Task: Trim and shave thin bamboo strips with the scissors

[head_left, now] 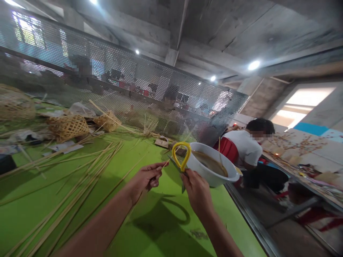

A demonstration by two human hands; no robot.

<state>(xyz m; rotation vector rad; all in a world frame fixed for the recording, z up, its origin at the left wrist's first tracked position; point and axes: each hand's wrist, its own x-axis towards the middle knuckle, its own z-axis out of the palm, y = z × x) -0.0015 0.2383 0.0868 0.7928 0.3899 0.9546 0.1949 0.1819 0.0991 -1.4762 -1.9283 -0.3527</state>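
Note:
My left hand [148, 177] pinches a thin bamboo strip [165, 165] between thumb and fingers, its tip pointing toward the scissors. My right hand [197, 189] is closed around yellow-handled scissors [182, 166]. One yellow loop stands up above the fist, and grey blade metal shows beside it; the rest of the scissors is hidden by the fingers. The strip's tip is close to the metal, but I cannot tell whether they touch. Just beyond my right hand stands a white basin [232, 181] of brownish liquid, with a stick leaning in it.
Long bamboo strips [80, 192] lie across the left of the green table [214, 228]. Woven bamboo baskets [68, 127] and paper scraps sit further back. A perforated metal screen [150, 96] borders the far side. Beyond the table's right edge, a person [243, 146] bends over.

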